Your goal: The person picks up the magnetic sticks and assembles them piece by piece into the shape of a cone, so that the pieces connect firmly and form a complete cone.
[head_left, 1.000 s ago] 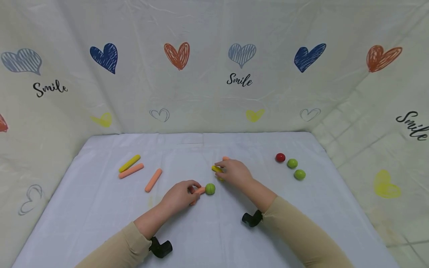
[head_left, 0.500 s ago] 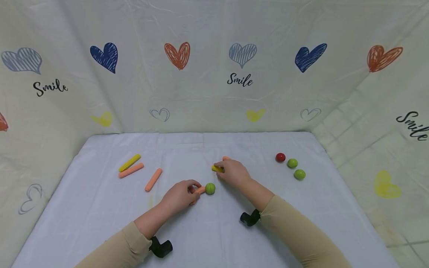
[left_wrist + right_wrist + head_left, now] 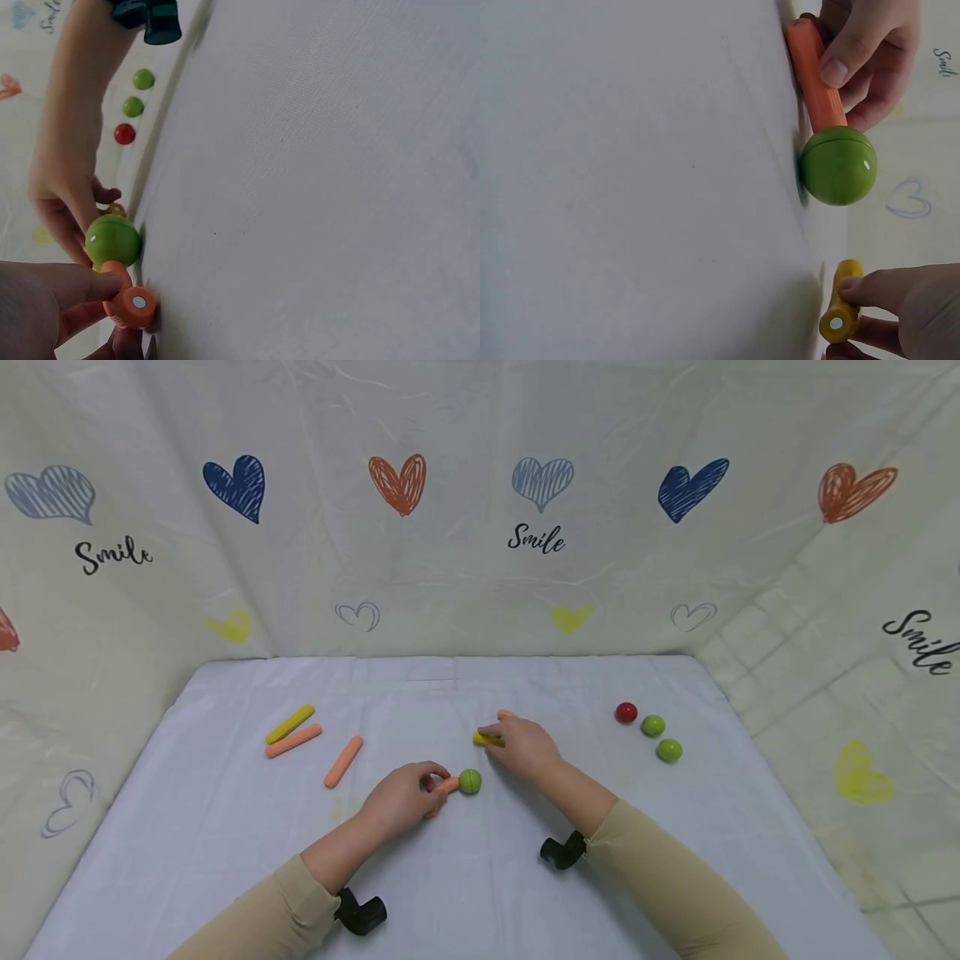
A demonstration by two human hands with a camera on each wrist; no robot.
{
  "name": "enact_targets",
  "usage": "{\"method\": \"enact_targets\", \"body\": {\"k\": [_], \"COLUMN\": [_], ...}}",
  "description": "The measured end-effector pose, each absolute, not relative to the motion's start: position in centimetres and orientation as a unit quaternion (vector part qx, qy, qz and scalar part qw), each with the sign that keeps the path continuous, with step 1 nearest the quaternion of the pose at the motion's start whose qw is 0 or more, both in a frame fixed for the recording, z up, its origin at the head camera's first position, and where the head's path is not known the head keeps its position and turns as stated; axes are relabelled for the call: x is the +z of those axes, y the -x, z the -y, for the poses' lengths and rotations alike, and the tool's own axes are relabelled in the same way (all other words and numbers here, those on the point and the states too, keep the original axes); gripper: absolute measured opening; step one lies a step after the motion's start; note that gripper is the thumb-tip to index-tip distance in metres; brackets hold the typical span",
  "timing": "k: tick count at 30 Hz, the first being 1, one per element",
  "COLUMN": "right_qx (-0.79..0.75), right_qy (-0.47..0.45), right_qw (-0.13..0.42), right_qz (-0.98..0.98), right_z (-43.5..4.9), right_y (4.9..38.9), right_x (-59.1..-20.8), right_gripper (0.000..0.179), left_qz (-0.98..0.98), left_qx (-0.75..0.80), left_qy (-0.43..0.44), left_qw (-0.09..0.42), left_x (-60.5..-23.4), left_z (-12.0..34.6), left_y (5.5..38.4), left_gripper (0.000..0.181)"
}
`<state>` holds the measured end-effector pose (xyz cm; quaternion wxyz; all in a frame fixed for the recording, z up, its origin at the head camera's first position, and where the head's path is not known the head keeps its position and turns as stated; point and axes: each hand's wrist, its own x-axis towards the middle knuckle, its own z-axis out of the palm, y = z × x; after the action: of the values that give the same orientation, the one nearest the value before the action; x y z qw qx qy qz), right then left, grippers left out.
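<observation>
My left hand [image 3: 402, 797] pinches an orange stick [image 3: 817, 79] low over the white cloth. A green ball [image 3: 469, 782] sits against the stick's far end, with a groove around it. In the left wrist view a white dot shows on the stick's near end. To the right and farther back, my right hand [image 3: 527, 748] holds a short yellow stick [image 3: 488, 739] between thumb and fingers. That yellow stick [image 3: 841, 304] also has a white-dotted end. Another orange stick [image 3: 506, 714] pokes out behind the right hand, mostly hidden. The ball and the yellow stick are apart.
On the left lie a yellow stick [image 3: 290, 724], an orange stick [image 3: 293, 741] beside it and another orange stick [image 3: 343, 762]. A red ball [image 3: 626, 712] and two green balls [image 3: 653, 725] rest at the right. Heart-printed sheets [image 3: 450, 560] rise behind and beside the table.
In my right hand the yellow stick has turned slightly; its lower part, visible a second ago, is now hidden. The left hand, its orange stick and the green ball stay practically still.
</observation>
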<state>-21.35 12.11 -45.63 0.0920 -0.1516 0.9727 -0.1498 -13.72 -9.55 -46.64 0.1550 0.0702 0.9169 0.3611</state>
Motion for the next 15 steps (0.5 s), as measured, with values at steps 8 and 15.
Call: {"method": "enact_targets", "body": {"k": [8,15], "right_qx": [-0.13,-0.108], "right_qy": [0.188,0.217], "right_qw": [0.07,0.04], "right_qz": [-0.971,-0.969], "right_z": [-13.0,-14.0], "right_y": [20.1,18.3], "right_x": [-45.4,-45.5], "right_gripper": [0.034,0.032], "left_qz": [-0.92,-0.925], "left_qx": [0.355,0.343], "left_qy": [-0.062,-0.054], "left_qw": [0.155,0.153], "left_x": [-46.6,-46.7], "left_z": [9.2,9.1], "left_y": [13.6,13.5], "left_gripper": [0.028,0.028]}}
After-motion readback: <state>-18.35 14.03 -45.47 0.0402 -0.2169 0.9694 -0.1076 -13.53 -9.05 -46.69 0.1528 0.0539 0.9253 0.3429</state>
